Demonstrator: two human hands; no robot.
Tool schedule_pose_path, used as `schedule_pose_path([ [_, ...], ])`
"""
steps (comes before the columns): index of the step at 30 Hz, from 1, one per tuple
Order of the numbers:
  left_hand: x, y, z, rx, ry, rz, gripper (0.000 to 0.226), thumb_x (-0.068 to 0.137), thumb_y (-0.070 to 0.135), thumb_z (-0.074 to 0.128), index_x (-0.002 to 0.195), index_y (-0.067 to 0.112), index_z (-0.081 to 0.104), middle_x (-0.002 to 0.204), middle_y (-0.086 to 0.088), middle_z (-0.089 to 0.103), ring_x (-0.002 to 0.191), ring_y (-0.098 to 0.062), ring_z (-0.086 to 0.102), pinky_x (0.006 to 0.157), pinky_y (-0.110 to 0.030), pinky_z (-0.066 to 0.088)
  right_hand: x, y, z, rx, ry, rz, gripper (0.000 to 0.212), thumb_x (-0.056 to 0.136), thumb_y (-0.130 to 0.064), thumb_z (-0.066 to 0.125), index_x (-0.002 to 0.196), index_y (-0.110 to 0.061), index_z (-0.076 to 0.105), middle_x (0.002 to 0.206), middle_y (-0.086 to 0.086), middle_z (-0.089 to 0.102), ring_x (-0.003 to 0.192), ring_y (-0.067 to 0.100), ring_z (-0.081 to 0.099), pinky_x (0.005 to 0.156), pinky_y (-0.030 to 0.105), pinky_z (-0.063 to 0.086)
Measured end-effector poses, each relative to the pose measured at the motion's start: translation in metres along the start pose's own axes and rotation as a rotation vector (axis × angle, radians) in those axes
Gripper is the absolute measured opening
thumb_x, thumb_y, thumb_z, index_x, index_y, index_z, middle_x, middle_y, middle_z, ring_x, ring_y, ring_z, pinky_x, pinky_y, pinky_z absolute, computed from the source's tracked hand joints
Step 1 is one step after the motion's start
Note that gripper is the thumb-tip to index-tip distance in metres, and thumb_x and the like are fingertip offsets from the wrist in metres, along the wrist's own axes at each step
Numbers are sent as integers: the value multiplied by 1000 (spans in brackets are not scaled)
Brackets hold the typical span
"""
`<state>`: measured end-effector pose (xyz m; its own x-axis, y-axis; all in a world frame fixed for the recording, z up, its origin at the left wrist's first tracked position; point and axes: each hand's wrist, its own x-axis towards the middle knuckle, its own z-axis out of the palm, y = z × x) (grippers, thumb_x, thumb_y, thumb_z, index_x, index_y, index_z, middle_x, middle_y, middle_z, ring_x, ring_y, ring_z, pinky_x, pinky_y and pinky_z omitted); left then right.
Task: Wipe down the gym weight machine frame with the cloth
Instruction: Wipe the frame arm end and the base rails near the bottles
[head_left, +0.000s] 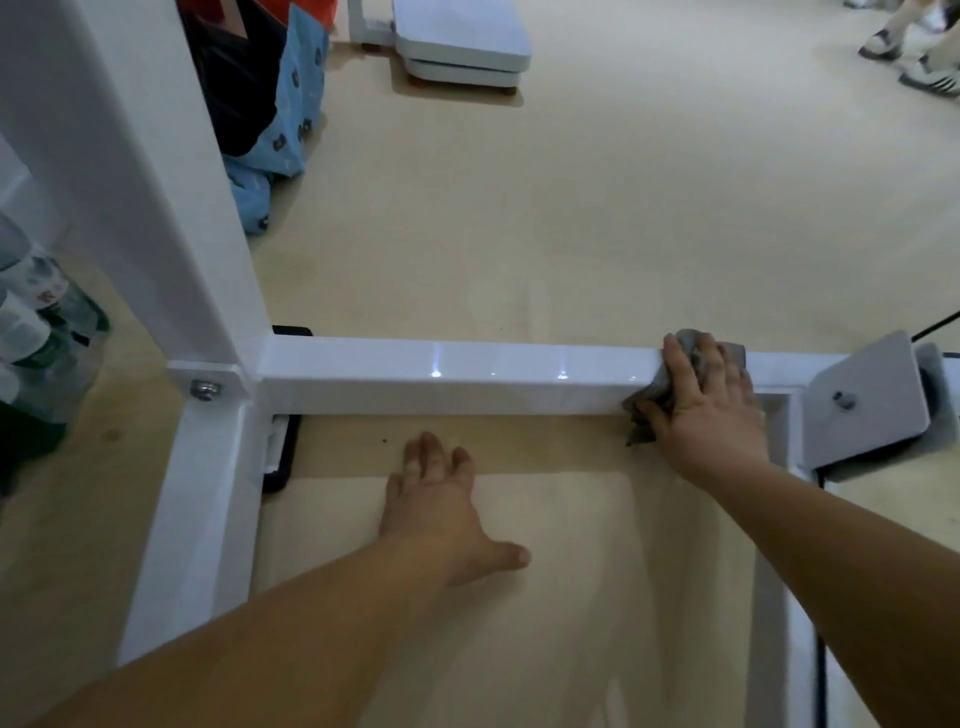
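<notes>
1. The white glossy square-tube metal frame (441, 374) of the weight machine sits on the floor. I see one crossbar running left to right, an upright post rising from its left end, and side rails coming toward me from both ends. Spots of light glint on the crossbar's top face.
2. The grey crumpled cloth (640, 399) lies over the crossbar near its right end. It is draped across the top edge and down the near face, with a corner hanging below the bar. My right hand (701, 405) presses on it and covers most of it.
</notes>
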<state>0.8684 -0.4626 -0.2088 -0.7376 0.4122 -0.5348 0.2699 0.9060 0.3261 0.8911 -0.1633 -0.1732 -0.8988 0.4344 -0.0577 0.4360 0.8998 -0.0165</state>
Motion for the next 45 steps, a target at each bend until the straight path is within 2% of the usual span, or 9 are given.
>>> schedule_pose_path([
  [5,3,6,13,139,37,-47,145,59,85,66,158,21,-18,163,-16,-29,152,-35,-25,126,-49,1,-3,21,16,-34,61,18,79,103,-48,42,162,-30,-7,171,6,-13,157,25,-15,127,45,-7],
  [12,3,10,8,180,6,-58,143,63,87,62,158,18,-21,161,-19,-32,151,-38,-26,125,-50,2,-11,-23,17,307,131,376,91,94,-3,46,159,-9,-18,167,17,-23,155,35,-17,127,45,3],
  [17,4,12,8,185,-10,-55,144,64,86,63,158,16,-21,160,-21,-33,150,-40,-25,125,-52,2,-33,-57,41,714,254,507,77,109,-26,39,160,-8,-15,169,17,-16,156,36,5,122,42,21],
  [22,4,6,12,174,12,-37,144,63,88,61,158,18,-21,161,-20,-33,151,-38,-26,125,-51,1,-20,-72,36,930,82,522,87,107,-44,37,157,-2,-20,166,17,-24,156,25,-16,116,24,-4],
  [30,-1,-9,-16,123,-120,56,134,71,74,71,159,24,-16,164,-10,-30,153,-30,-23,126,-46,10,-23,-112,10,1124,7,634,97,100,-68,34,158,-17,-25,166,0,-30,157,16,-13,124,40,-1],
  [35,-17,-37,-40,-21,-230,126,111,86,55,71,162,14,1,168,-6,-18,156,-23,-11,127,-37,12,-7,-115,-19,978,-32,779,102,97,-73,30,158,-10,-23,169,7,-19,158,28,-5,126,50,8],
  [37,-35,-39,-36,-152,-208,98,91,93,45,66,161,12,16,170,-6,2,156,-23,7,123,-31,19,-12,-146,-20,987,-92,804,97,101,-66,33,158,-9,-20,170,11,-15,157,30,-2,126,49,9],
  [40,-52,-43,-45,-403,37,13,57,100,22,57,154,15,38,156,-6,41,141,-22,42,106,-20,33,-29,-216,-16,1208,-125,719,89,103,-51,46,161,-11,-9,170,14,-4,157,33,4,128,49,9],
  [45,-83,-62,-76,-591,336,52,59,86,-2,46,133,30,62,121,4,66,112,-19,62,94,-32,52,-43,-303,-19,1225,-261,738,88,107,-52,32,157,-3,-21,168,15,-20,157,28,-7,125,44,0],
])
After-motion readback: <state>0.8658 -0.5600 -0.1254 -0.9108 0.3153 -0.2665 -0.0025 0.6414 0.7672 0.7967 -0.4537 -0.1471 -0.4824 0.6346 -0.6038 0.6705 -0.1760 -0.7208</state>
